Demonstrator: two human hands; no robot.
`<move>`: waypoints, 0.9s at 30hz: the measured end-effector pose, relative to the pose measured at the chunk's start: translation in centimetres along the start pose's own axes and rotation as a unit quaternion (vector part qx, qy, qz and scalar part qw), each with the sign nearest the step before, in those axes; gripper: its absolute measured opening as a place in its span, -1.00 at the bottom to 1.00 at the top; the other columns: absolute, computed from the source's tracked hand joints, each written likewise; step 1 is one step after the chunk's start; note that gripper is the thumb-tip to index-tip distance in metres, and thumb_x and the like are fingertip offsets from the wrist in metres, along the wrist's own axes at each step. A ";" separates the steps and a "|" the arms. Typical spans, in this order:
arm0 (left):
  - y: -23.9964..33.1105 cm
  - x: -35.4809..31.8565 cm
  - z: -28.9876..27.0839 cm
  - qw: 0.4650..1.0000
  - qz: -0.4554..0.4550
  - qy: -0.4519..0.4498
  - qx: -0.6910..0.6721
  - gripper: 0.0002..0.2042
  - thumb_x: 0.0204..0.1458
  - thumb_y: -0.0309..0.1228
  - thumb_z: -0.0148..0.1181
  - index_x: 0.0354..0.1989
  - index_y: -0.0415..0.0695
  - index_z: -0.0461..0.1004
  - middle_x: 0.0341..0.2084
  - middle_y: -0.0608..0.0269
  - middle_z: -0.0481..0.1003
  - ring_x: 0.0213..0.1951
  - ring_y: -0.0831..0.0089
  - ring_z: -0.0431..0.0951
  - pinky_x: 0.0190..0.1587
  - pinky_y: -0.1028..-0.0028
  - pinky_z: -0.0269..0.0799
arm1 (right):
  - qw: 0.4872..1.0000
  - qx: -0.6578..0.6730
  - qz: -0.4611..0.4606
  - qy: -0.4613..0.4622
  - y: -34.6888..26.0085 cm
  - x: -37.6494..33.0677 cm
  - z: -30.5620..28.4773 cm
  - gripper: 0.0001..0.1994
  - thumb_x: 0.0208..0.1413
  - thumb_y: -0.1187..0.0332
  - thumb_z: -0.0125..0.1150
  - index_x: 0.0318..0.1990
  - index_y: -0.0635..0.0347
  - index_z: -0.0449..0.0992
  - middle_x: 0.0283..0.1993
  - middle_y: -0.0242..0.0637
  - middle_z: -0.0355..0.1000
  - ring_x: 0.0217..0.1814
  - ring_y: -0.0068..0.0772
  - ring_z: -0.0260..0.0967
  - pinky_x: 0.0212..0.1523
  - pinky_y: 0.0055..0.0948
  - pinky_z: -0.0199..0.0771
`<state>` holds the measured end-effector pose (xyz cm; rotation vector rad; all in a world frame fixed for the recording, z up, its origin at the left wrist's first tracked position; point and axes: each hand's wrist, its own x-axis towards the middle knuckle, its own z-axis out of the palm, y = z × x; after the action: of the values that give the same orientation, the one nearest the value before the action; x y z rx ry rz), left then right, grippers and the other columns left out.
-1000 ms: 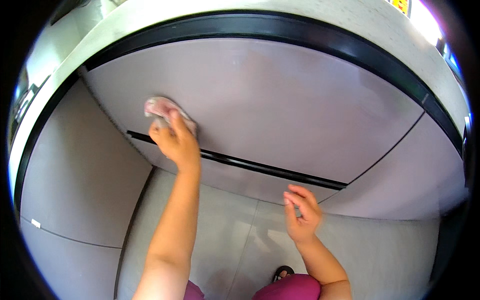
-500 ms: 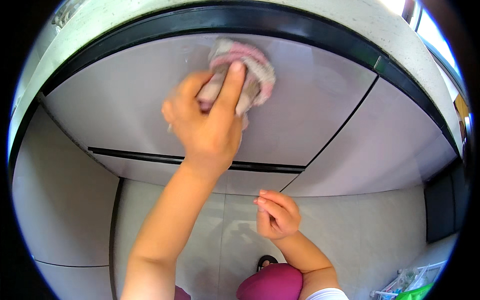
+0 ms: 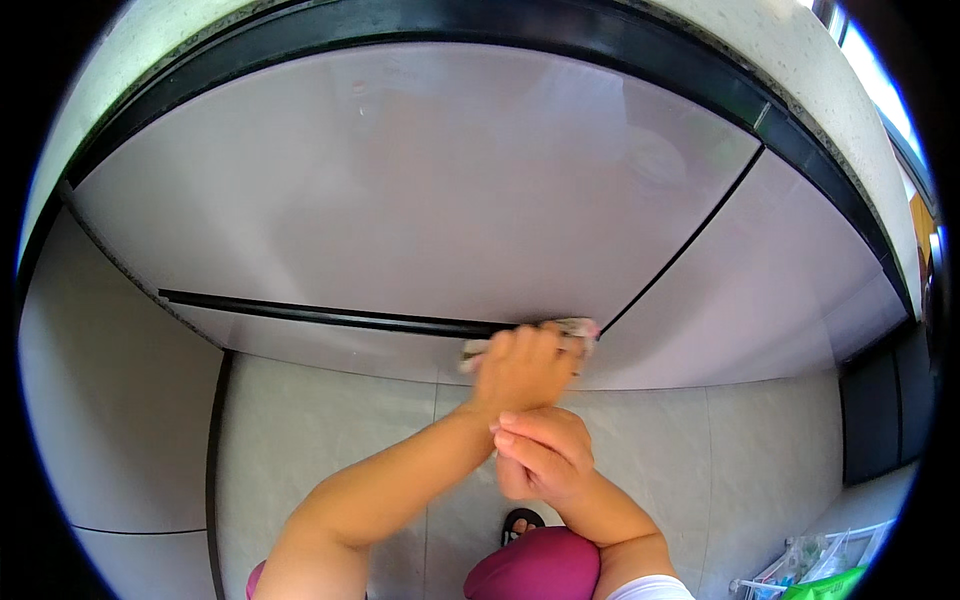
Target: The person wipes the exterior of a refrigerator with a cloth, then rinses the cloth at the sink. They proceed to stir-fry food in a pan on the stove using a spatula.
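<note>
A person's left hand [image 3: 522, 372], fingers clasped over a crumpled pink-and-grey cloth [image 3: 583, 328], holds it at the right end of the black strip [image 3: 340, 317] beneath a glossy lilac-grey cabinet panel [image 3: 420, 190]; the right hand [image 3: 545, 452], fingers curled together, shows just below.

gry tile flr [image 3: 655, 440] | pale speckled ctr [image 3: 775, 40] | gry cab [image 3: 120, 400] L | brt wndw [image 3: 876, 78] R
</note>
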<state>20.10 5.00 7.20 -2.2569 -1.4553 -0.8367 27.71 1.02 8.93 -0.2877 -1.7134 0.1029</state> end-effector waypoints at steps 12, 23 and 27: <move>-20.7 -14.6 -5.0 0.908 -0.305 0.271 0.090 -0.69 -0.03 -0.63 0.01 -0.08 -0.17 0.44 -0.24 0.03 0.37 -0.23 0.12 0.39 -0.19 0.28 0.37 | 0.997 0.005 0.073 -0.020 0.9 -2.1 2.5 -0.79 -0.30 0.66 0.19 -0.40 0.27 0.56 -0.33 -0.14 0.50 -0.50 -0.38 0.46 -0.53 -0.57 0.45; -20.7 -13.4 3.9 0.639 -0.599 0.465 -0.129 -0.54 0.25 -0.21 -0.25 0.10 -0.41 0.21 0.02 -0.07 0.35 0.01 0.27 0.38 0.02 0.33 0.31 | 0.987 0.074 0.100 -0.098 -0.7 -3.0 6.7 -0.85 -0.12 0.70 0.14 -0.34 0.38 0.51 -0.26 -0.01 0.45 -0.47 -0.37 0.47 -0.44 -0.54 0.47; -10.8 -12.8 7.5 0.382 -0.694 0.329 -0.514 -0.62 0.28 -0.14 -0.29 -0.01 -0.21 0.26 -0.11 0.16 0.33 -0.11 0.33 0.36 -0.06 0.31 0.36 | 0.977 0.015 0.149 -0.153 0.2 -4.9 8.9 -0.82 -0.08 0.63 0.17 -0.26 0.34 0.53 -0.14 -0.01 0.43 -0.26 -0.24 0.47 -0.25 -0.41 0.48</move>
<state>8.61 4.67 -7.11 0.2724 -2.2864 -3.1741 19.63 0.83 2.67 -0.5271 -1.9611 0.4120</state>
